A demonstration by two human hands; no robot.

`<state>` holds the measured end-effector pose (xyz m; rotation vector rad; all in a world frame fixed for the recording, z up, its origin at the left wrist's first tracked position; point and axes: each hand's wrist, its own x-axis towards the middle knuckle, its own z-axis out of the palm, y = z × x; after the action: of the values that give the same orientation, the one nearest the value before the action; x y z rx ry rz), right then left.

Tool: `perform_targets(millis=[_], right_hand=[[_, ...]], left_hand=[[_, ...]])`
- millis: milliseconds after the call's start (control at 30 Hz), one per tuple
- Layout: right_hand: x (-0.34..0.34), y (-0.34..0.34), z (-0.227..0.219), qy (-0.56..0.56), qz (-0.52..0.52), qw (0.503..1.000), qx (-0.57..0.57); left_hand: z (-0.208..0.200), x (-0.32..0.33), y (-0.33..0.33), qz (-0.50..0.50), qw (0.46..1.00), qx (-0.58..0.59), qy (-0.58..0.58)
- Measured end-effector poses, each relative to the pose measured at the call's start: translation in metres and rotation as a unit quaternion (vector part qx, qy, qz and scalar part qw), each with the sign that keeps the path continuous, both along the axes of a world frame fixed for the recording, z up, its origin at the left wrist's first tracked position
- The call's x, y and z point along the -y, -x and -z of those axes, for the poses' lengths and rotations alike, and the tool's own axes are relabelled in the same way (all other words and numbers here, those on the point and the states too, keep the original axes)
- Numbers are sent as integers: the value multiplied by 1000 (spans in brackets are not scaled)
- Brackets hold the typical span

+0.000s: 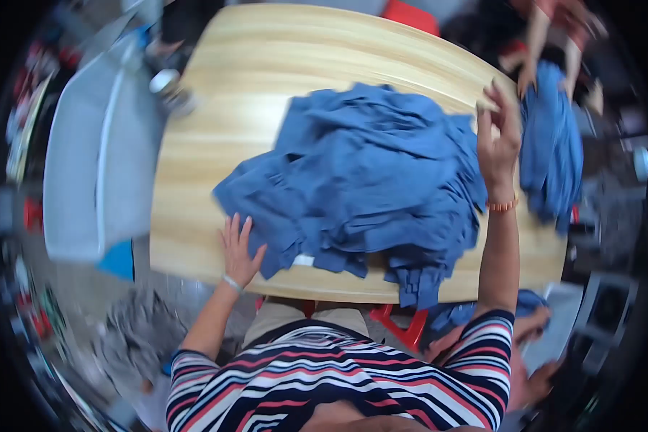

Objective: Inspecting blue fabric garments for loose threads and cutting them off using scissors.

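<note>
A heap of blue cloth garments [381, 173] lies crumpled across the middle of the table, with a small white tag [304, 260] showing at its near edge. My left hand [243, 252] rests at the heap's near left corner, fingers spread and fingertips at the cloth. Raised beside the heap's right side is my right hand [498, 137], its fingers bent and smeared by motion. Something pale shows at those fingertips; whether it is a held thing or a fingertip is unclear.
The pale wooden table [237, 57] has rounded edges. A grey plastic bin [86, 158] stands to its left, near a grey cloth pile [140, 335] on the floor. At the far right, another person's hands [529, 75] hold a blue garment [551, 144]. Another person sits at the lower right.
</note>
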<state>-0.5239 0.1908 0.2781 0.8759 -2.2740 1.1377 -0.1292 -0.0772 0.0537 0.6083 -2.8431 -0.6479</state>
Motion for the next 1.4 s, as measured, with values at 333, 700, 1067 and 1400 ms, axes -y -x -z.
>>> perform_targets(millis=[333,700,1067,1400], right_hand=[[154,-87,99,-283,-360,889,-17],[286,-204,236,-346,-514,785,-5],[323,-249,278,-343,-532,772,-58],[328,-246,283,-335,-504,795,-29]], left_hand=[[54,-84,-120,-345,936,-52,-42],[108,-111,-144,-374,892,-216,-134],[254,-37,-202,-556,783,-196,-200],[415,135,-196,-535,765,10,-357]])
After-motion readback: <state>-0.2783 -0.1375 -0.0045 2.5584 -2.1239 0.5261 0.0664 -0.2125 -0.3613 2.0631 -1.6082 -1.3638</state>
